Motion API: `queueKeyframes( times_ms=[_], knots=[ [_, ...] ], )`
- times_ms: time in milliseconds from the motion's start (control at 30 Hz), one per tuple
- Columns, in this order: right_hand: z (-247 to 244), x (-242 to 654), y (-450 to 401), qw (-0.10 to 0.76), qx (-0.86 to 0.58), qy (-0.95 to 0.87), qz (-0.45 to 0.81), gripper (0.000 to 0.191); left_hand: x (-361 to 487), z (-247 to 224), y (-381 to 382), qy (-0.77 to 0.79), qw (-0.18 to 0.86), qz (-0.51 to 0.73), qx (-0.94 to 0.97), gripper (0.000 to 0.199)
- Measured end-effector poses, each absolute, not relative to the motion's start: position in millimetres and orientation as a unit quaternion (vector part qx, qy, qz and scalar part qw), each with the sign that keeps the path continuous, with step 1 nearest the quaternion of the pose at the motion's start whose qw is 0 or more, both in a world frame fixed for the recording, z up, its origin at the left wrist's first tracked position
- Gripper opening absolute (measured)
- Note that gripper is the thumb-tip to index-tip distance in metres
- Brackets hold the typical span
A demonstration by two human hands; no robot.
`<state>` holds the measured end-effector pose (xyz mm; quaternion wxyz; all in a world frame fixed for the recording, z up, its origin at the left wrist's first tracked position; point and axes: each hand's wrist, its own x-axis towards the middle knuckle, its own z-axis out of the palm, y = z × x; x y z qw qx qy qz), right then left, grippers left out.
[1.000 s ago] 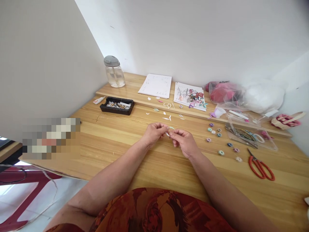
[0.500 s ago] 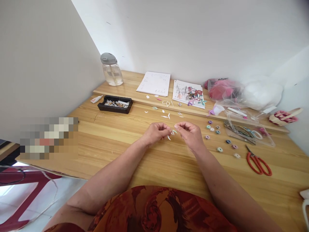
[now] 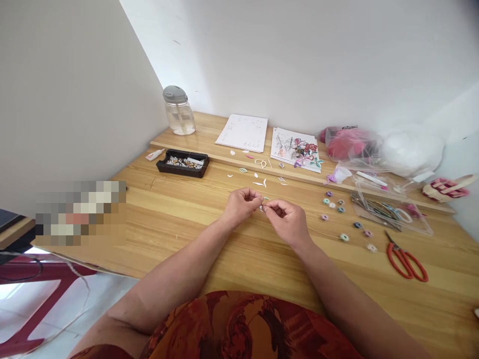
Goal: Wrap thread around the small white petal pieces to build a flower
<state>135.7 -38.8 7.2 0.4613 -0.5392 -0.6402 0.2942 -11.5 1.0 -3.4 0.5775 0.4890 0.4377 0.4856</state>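
Observation:
My left hand (image 3: 242,207) is closed in a pinch, thumb against forefinger. My right hand (image 3: 287,220) pinches too, its fingertips almost meeting those of the left. Between the fingertips is a small white and green petal-like piece (image 3: 261,208), mostly hidden by the fingers. Just beyond the hands, thin white petal shapes (image 3: 265,183) and a green-edged leaf shape (image 3: 243,170) lie on the wooden table. Right of the hands are several bobbins of coloured thread (image 3: 344,238).
Red-handled scissors (image 3: 407,260) lie at the right beside a clear plastic tray (image 3: 422,228) of tools. A black bead tray (image 3: 182,172), a small tube (image 3: 154,155) and a water bottle (image 3: 180,117) are at left. Papers (image 3: 243,132) and a wicker basket (image 3: 445,190) stand on the raised ledge.
My right hand has come left and slightly down, bringing its fingertips close to the left ones. Less of the small piece shows now. The whole view has shifted slightly.

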Motion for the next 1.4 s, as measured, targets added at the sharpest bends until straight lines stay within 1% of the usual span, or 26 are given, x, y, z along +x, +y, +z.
queueKeyframes(
  times_ms=[100, 200, 300, 400, 500, 600, 667, 767, 900, 1000, 1100, 1233, 1333, 1400],
  knots=[
    [12.4, 141.7, -39.2, 0.462, -0.537, -0.668, 0.226, 0.014, -11.3, -4.8, 0.5, 0.437, 0.57, 0.464, 0.519, 0.025],
    [15.2, 150.0, -33.5, 0.472, -0.539, -0.657, 0.233, 0.016, -12.8, -4.6, 0.1, 0.431, 0.588, 0.421, 0.54, 0.026],
    [12.8, 156.6, -24.2, 0.494, -0.534, -0.622, 0.289, 0.017, -14.6, -2.5, -0.4, 0.409, 0.617, 0.393, 0.545, 0.028],
    [7.0, 157.6, -17.5, 0.504, -0.534, -0.549, 0.399, 0.023, -15.3, -0.3, -0.8, 0.389, 0.653, 0.387, 0.523, 0.029],
    [1.0, 152.0, -17.7, 0.5, -0.528, -0.471, 0.499, 0.029, -15.0, 0.2, -0.3, 0.387, 0.668, 0.408, 0.487, 0.03],
    [-2.5, 143.3, -22.9, 0.485, -0.522, -0.467, 0.524, 0.03, -14.6, -1.5, 1.4, 0.404, 0.652, 0.449, 0.459, 0.031],
    [-2.3, 138.6, -27.3, 0.471, -0.528, -0.5, 0.499, 0.028, -14.2, -2.8, 2.5, 0.416, 0.63, 0.471, 0.456, 0.031],
    [2.6, 136.1, -33.0, 0.462, -0.536, -0.571, 0.417, 0.023, -13.2, -3.8, 3.1, 0.435, 0.598, 0.479, 0.472, 0.029],
    [11.7, 142.4, -35.4, 0.476, -0.546, -0.623, 0.294, 0.016, -12.8, -3.5, 1.8, 0.45, 0.585, 0.449, 0.504, 0.025],
    [13.3, 150.6, -30.4, 0.488, -0.546, -0.624, 0.271, 0.015, -14.0, -2.9, 0.4, 0.44, 0.599, 0.407, 0.531, 0.027],
    [8.5, 156.3, -21.8, 0.499, -0.54, -0.6, 0.315, 0.017, -15.1, -2.3, -0.2, 0.413, 0.635, 0.378, 0.533, 0.028],
    [-0.9, 154.8, -15.0, 0.516, -0.54, -0.492, 0.448, 0.026, -14.5, -1.9, -0.2, 0.391, 0.668, 0.392, 0.497, 0.029],
    [-4.1, 148.8, -17.3, 0.506, -0.534, -0.431, 0.523, 0.031, -13.5, -2.8, 0.6, 0.397, 0.67, 0.417, 0.469, 0.03],
    [-4.2, 144.4, -20.8, 0.494, -0.53, -0.443, 0.528, 0.03, -13.2, -3.8, 1.7, 0.406, 0.656, 0.441, 0.459, 0.03]
  ],
)
